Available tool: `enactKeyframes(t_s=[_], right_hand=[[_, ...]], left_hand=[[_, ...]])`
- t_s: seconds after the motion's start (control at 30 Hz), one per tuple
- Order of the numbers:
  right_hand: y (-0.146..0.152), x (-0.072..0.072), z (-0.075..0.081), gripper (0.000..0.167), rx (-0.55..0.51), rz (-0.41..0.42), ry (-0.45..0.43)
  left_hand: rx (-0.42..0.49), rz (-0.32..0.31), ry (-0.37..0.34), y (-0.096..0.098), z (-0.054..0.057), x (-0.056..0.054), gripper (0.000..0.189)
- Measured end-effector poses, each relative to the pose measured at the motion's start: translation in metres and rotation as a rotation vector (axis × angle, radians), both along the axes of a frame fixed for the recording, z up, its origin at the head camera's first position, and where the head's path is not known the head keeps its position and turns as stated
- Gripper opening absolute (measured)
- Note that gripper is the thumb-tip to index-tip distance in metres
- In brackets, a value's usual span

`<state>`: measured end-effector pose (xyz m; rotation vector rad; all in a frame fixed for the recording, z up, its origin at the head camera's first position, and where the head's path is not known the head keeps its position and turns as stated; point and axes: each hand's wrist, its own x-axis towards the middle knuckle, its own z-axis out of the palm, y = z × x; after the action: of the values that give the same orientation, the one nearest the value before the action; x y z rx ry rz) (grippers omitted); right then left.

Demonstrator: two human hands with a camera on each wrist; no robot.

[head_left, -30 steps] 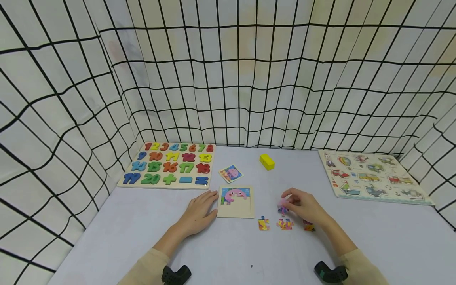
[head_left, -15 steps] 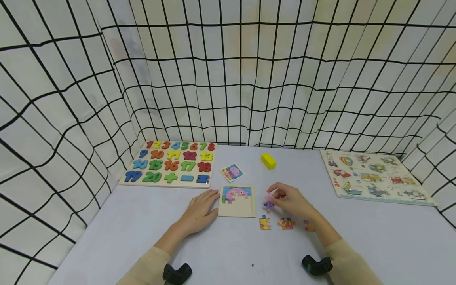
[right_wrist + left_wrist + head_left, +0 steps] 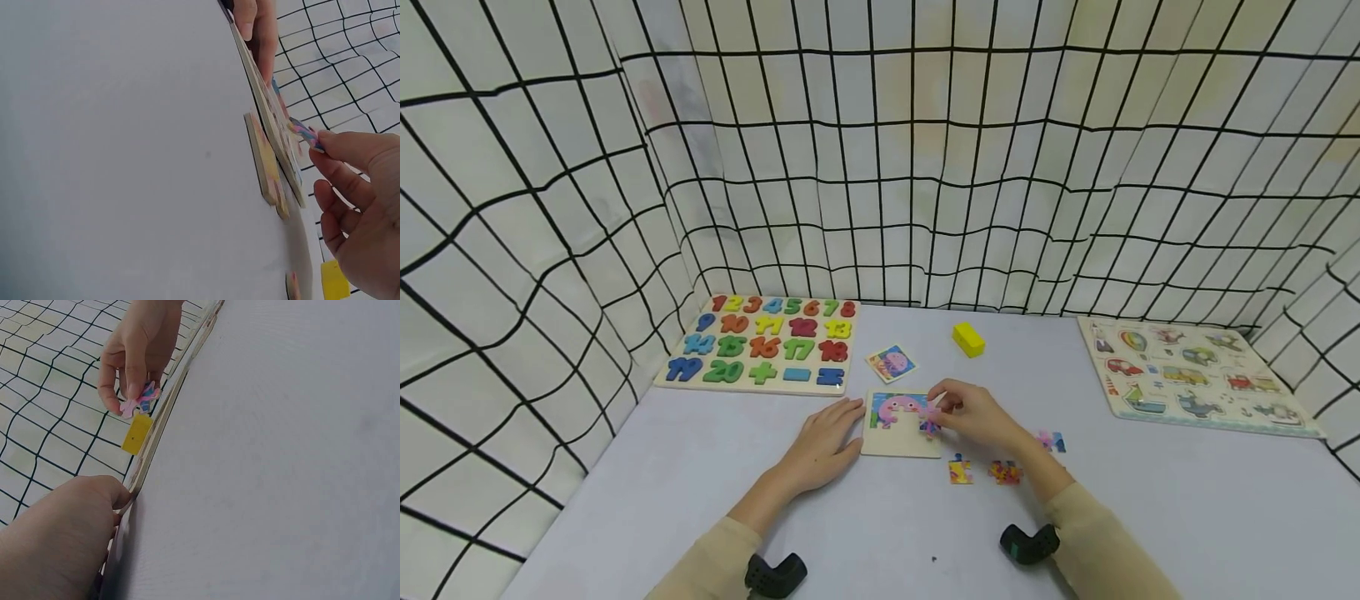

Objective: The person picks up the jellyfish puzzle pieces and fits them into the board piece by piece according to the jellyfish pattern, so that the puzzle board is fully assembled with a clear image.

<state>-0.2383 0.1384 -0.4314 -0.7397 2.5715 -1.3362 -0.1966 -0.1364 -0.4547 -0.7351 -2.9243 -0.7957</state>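
My right hand (image 3: 973,412) pinches a small pink and purple jigsaw piece (image 3: 929,425) between thumb and fingertips, over the right side of a square wooden puzzle tray (image 3: 895,447). In the right wrist view the piece (image 3: 306,134) is tilted, held by its edge above the tray. A pink cartoon figure (image 3: 898,407) partly fills the top of the tray, and bare wood shows below. Resting on the table, my left hand (image 3: 820,447) has its fingers extended along the tray's left edge. In the left wrist view its thumb touches the tray's side.
Several loose jigsaw pieces, among them a yellow one (image 3: 960,471) and a pink-blue one (image 3: 1052,442), lie near my right forearm. Behind the tray are a picture card (image 3: 891,364) and a yellow block (image 3: 968,340). A number board (image 3: 760,346) and a vehicle board (image 3: 1198,375) flank them.
My right hand has carried the pinched piece leftward from the loose pieces to over the tray, uncovering the pink-blue piece. My left hand has stayed at the tray's edge.
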Motion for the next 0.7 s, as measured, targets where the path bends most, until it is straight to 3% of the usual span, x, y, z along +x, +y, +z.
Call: enactKeyframes(t_s=[0.3,0.5,0.7], right_hand=[[-0.023,-0.004,-0.002,0.021,0.021,0.046,0.038],[-0.034,-0.008,-0.004,0.020,0.036,0.038,0.037],[-0.041,-0.011,-0.005,0.019,0.115,-0.008,0.092]], left_hand=[[0.002,-0.004,-0.004,0.001,0.001,0.000,0.050],[-0.003,-0.006,0.002,0.001,0.000,0.000,0.050],[0.004,-0.012,0.013,0.001,0.000,0.000,0.049]])
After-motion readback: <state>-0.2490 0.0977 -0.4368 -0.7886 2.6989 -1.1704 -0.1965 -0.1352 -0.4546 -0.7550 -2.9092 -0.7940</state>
